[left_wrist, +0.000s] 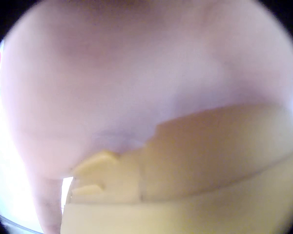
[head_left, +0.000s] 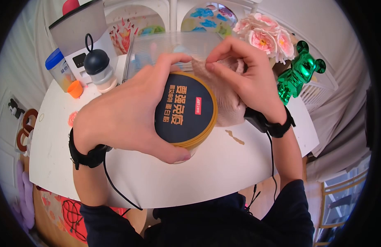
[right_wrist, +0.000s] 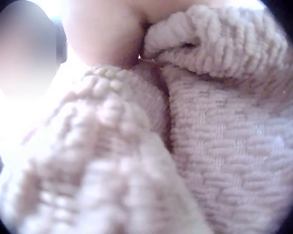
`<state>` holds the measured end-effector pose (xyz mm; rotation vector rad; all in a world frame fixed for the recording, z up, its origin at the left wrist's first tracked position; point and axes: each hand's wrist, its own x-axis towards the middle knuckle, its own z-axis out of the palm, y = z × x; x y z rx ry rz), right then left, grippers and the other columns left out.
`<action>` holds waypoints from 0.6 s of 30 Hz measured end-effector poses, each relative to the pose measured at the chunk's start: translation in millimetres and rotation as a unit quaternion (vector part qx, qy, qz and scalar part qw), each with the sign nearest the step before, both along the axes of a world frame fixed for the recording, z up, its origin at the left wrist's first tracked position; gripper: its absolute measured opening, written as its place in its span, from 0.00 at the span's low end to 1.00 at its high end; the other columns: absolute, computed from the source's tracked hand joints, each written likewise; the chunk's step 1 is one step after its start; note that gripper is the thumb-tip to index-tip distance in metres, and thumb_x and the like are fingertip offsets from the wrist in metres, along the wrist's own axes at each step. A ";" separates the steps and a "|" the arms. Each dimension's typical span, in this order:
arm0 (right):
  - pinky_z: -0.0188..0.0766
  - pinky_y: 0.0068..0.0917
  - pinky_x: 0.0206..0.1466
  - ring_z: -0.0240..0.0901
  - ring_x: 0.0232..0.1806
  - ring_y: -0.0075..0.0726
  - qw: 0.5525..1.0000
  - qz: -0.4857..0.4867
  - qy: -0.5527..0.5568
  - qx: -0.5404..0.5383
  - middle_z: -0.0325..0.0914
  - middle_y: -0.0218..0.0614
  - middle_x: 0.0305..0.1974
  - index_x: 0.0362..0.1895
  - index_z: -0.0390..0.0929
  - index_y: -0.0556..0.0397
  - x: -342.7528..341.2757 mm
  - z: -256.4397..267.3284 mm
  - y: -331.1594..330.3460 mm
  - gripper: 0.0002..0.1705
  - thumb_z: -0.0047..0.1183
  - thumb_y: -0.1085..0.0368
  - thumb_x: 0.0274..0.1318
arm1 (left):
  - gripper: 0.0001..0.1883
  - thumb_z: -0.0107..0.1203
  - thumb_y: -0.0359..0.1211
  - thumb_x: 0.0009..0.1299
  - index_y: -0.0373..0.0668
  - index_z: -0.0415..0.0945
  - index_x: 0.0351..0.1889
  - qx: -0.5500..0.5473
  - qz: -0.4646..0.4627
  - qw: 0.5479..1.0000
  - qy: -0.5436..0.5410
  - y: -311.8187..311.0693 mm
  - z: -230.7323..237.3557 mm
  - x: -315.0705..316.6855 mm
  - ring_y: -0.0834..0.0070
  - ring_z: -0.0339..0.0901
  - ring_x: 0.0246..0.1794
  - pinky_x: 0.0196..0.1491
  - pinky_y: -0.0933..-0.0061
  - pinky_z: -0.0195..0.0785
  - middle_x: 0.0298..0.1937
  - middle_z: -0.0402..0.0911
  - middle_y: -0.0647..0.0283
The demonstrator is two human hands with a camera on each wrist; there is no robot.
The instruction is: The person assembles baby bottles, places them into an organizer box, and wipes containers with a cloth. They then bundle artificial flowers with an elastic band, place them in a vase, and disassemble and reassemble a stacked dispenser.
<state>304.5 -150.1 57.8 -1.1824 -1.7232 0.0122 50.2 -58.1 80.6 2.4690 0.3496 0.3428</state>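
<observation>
My left hand (head_left: 120,111) grips a round canister (head_left: 186,113) from the side, thumb at the near edge and fingers round the far edge. The canister has a dark top with gold lettering, a small red label and a gold rim. Close up in the left wrist view, its yellow-gold lid edge (left_wrist: 219,156) lies against the palm. Just right of the canister, my right hand (head_left: 250,76) pinches a beige towel (head_left: 223,96) between thumb and fingers. In the right wrist view the towel (right_wrist: 229,131) shows a woven, ribbed texture and hangs in folds below the fingers.
At the back left of the white table (head_left: 256,164) stand a dark-lidded bottle (head_left: 100,68), a blue-lidded container (head_left: 60,70), an orange cup (head_left: 75,89) and a white appliance (head_left: 83,37). A clear ribbed box (head_left: 174,43) is behind the hands. Pink flowers (head_left: 264,35) and a green bear figurine (head_left: 297,74) stand right.
</observation>
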 end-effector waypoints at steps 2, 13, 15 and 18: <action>0.77 0.28 0.44 0.85 0.38 0.34 0.998 0.043 -0.022 -0.032 0.87 0.35 0.36 0.41 0.84 0.55 -9.4 8.0 -12.7 0.06 0.64 0.72 0.60 | 0.74 0.88 0.42 0.41 0.39 0.46 0.83 -0.001 -0.011 1.000 0.002 2.2 -3.6 0.2 0.56 0.74 0.71 0.74 0.63 0.68 0.71 0.71 0.43; 0.77 0.29 0.47 0.83 0.38 0.34 0.998 0.014 -0.056 -0.028 0.85 0.35 0.35 0.40 0.83 0.56 2.5 7.4 2.2 0.06 0.64 0.70 0.60 | 0.80 0.89 0.41 0.39 0.41 0.41 0.86 0.012 -0.054 0.998 -0.019 8.4 -2.3 -4.4 0.54 0.70 0.75 0.78 0.60 0.63 0.73 0.68 0.42; 0.77 0.29 0.47 0.83 0.38 0.34 0.999 0.026 -0.044 -0.015 0.85 0.34 0.34 0.40 0.83 0.56 -6.0 9.9 -4.6 0.06 0.64 0.71 0.60 | 0.81 0.90 0.42 0.39 0.43 0.40 0.87 0.048 -0.009 0.999 -0.003 -0.4 8.3 -10.6 0.53 0.69 0.76 0.78 0.58 0.63 0.73 0.69 0.42; 0.76 0.24 0.51 0.83 0.41 0.25 0.997 0.047 -0.052 -0.023 0.86 0.29 0.38 0.42 0.84 0.56 -16.5 17.1 -18.1 0.05 0.64 0.75 0.62 | 0.82 0.90 0.42 0.38 0.46 0.40 0.88 0.080 0.050 0.995 0.020 -7.2 14.2 -19.7 0.52 0.70 0.74 0.78 0.55 0.64 0.71 0.70 0.44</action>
